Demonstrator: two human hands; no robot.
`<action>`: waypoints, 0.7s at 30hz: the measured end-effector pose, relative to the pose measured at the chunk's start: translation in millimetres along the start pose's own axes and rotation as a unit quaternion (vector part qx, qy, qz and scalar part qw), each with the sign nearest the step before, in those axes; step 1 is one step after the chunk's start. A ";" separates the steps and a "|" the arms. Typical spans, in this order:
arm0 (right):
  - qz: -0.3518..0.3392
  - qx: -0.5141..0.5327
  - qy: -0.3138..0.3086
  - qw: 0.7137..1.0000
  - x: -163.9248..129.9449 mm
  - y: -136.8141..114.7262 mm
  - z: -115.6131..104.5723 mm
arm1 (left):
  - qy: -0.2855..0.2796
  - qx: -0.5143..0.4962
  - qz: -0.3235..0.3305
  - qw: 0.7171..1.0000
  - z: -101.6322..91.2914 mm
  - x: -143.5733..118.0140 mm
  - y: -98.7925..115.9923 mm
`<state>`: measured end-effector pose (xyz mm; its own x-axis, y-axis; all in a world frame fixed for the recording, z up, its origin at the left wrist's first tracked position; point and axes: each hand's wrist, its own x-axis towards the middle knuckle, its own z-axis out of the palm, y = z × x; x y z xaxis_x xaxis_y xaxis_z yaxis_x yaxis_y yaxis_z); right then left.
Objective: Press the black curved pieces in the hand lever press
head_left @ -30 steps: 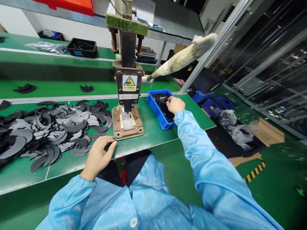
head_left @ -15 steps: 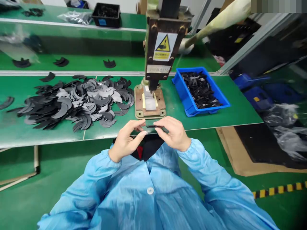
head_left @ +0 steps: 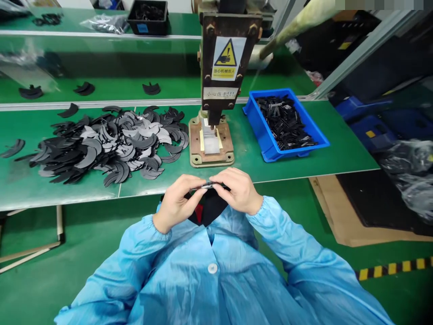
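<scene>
You are pinching a thin black flat strip (head_left: 210, 185) between both hands at lower centre of the frame, just in front of the green bench edge. Your left hand (head_left: 178, 201) fingers are closing on its left end, your right hand (head_left: 241, 192) fingers are clamping its right end. Rust-brown metal hand press (head_left: 219, 81) is standing above, blue plastic bin of black parts (head_left: 267, 135) at its right, pile of grey-black crescent pieces (head_left: 101, 144) at left.

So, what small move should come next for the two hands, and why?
Probably carry the thin black strip forward to the press's base plate. Both the left hand and right hand pinch it at the table edge, and the plate shows no part.
</scene>
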<state>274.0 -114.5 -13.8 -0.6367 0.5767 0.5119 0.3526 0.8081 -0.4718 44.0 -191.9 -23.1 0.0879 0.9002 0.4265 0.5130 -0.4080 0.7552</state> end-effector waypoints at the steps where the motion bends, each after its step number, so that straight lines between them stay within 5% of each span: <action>1: -0.005 -0.004 -0.008 1.000 0.5 0.3 -1.3 | -0.008 0.009 0.010 1.000 -1.2 2.8 -0.4; 5: 0.022 -0.051 0.004 0.998 12.0 12.9 -26.4 | -0.004 0.060 0.019 0.998 -10.5 28.1 -13.5; 9: 0.121 -0.109 0.164 0.973 49.6 46.1 -90.1 | 0.040 0.105 0.011 0.994 -17.5 75.3 -42.8; 12: 0.094 -0.093 0.280 0.951 93.1 61.1 -145.2 | 0.036 0.143 0.010 0.989 -13.8 111.6 -63.2; 16: 0.003 0.021 0.325 0.946 147.0 37.0 -193.0 | 0.001 0.195 0.017 0.981 -2.0 143.3 -77.4; 21: -0.061 0.001 0.324 0.944 179.7 -7.4 -197.5 | -0.055 0.258 0.050 0.963 3.6 156.9 -79.3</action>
<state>292.4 6.8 223.4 -0.1197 0.4332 0.8933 0.3019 0.8730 -0.3829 20.2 -17.8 -17.8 0.2351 0.8825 0.4074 0.8512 -0.3893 0.3520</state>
